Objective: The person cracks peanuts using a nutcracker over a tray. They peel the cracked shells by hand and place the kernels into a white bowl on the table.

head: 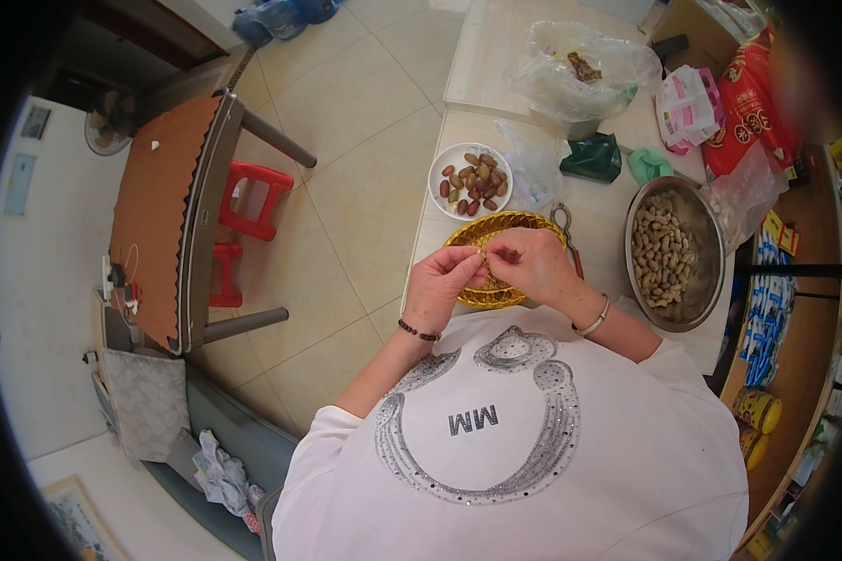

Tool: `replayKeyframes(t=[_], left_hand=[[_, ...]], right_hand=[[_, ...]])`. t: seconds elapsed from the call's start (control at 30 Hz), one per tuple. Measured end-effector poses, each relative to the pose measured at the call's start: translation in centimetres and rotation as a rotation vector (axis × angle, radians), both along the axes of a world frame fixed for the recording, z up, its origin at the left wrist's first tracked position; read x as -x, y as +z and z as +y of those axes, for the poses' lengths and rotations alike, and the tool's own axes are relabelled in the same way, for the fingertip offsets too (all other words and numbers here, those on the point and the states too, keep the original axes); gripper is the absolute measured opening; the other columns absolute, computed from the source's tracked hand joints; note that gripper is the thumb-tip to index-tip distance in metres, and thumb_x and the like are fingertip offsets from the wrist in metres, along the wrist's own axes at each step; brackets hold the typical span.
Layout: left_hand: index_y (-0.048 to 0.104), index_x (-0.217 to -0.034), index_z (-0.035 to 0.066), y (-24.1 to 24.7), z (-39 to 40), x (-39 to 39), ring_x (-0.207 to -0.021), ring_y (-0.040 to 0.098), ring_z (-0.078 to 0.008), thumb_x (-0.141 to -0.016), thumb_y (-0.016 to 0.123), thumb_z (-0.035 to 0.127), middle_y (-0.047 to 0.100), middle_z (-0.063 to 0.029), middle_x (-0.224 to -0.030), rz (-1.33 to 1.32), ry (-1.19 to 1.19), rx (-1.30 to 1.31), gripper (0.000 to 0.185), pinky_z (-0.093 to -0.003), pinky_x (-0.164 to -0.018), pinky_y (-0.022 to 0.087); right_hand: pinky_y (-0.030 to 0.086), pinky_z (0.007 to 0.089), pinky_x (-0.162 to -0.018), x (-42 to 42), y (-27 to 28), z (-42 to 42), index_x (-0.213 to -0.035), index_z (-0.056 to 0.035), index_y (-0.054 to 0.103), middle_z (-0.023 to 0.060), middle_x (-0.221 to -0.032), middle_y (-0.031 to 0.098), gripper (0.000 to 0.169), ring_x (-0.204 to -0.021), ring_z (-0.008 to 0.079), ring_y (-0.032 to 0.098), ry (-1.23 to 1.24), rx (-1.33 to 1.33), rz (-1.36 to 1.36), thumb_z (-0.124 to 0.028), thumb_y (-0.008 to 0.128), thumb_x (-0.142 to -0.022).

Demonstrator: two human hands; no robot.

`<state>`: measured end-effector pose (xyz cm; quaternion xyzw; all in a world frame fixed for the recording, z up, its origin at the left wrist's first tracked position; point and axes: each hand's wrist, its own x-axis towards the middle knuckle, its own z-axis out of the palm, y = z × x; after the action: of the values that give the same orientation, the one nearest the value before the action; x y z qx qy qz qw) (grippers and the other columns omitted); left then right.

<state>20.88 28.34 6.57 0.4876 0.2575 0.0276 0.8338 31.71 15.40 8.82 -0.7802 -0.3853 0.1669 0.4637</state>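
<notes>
My left hand [443, 279] and my right hand [537, 261] meet fingertip to fingertip above a gold woven-look basket [473, 228]. Pinched between them is a small pale piece [482, 254], too small to name surely; it may be a peanut or a bit of shell. The hands hide much of the basket's inside. Just beyond the basket, a white plate [436, 184] holds several reddish and green grapes [472, 181]. To the right of my right hand stands a steel bowl [710, 280] with many unshelled peanuts [663, 256].
Pliers-like tool with red handles [577, 262] lies right of the basket. Farther back are a plastic bag over a container [582, 73], a dark green packet [591, 158], a tissue pack [687, 109] and a red bag [747, 105]. Shelves line the right; red stools [256, 200] stand left.
</notes>
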Motion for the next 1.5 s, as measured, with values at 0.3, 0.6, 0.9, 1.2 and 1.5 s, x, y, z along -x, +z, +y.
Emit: replayKeyframes(t=[0.3, 0.6, 0.9, 1.2, 1.5], left_hand=[[0.056, -0.099, -0.001, -1.1, 0.6, -0.3, -0.079, 0.061, -0.0151, -0.087, 0.052, 0.007, 0.062, -0.0091, -0.089, -0.037, -0.032, 0.459, 0.015, -0.0258, -0.070, 0.052], [0.057, -0.098, 0.000, -1.6, 0.6, -0.3, -0.076, 0.061, -0.0129, -0.087, 0.052, 0.009, 0.062, -0.0073, -0.088, -0.015, 0.007, 0.382, 0.015, -0.0231, -0.071, 0.051], [0.057, -0.099, -0.001, -0.4, 0.3, 0.0, -0.076, 0.059, -0.0101, -0.085, 0.056, 0.009, 0.062, -0.0058, -0.086, 0.035, -0.109, -0.048, 0.017, -0.0217, -0.070, 0.050], [0.054, -0.105, 0.001, -1.3, 0.7, -0.2, -0.078, 0.060, -0.0132, -0.087, 0.052, 0.007, 0.061, -0.0070, -0.089, -0.078, -0.075, 0.451, 0.020, -0.0250, -0.070, 0.052], [0.054, -0.106, 0.001, -1.7, 0.9, -0.3, -0.078, 0.061, -0.0139, -0.088, 0.051, 0.007, 0.061, -0.0087, -0.090, -0.060, 0.010, 0.453, 0.020, -0.0246, -0.070, 0.052]], right_hand=[[0.044, 0.0241, -0.051, -0.8, -1.9, -0.1, -0.077, -0.0026, 0.060, 0.0049, -0.062, 0.058, 0.008, -0.053, 0.0095, 0.054, -0.127, -0.061, 0.363, -0.010, 0.062, -0.072], [0.046, 0.0317, -0.053, 0.1, -0.8, 0.0, -0.075, -0.0050, 0.061, 0.0086, -0.066, 0.059, 0.007, -0.059, 0.0231, 0.058, -0.024, -0.066, -0.134, -0.011, 0.063, -0.070], [0.045, 0.0309, -0.051, -0.2, -0.9, -0.3, -0.071, -0.0071, 0.059, 0.0067, -0.064, 0.058, 0.007, -0.057, 0.0221, 0.058, 0.070, -0.001, -0.283, -0.012, 0.064, -0.066], [0.038, 0.0186, -0.050, -1.1, -3.2, -0.5, -0.075, -0.0016, 0.055, -0.0024, -0.065, 0.053, 0.002, -0.057, 0.0032, 0.047, -0.087, -0.078, 0.516, -0.003, 0.054, -0.075], [0.043, 0.0201, -0.055, 0.3, -1.8, -0.3, -0.085, 0.0014, 0.059, -0.0013, -0.068, 0.057, 0.009, -0.062, 0.0042, 0.051, -0.046, -0.188, 0.681, -0.004, 0.054, -0.079]])
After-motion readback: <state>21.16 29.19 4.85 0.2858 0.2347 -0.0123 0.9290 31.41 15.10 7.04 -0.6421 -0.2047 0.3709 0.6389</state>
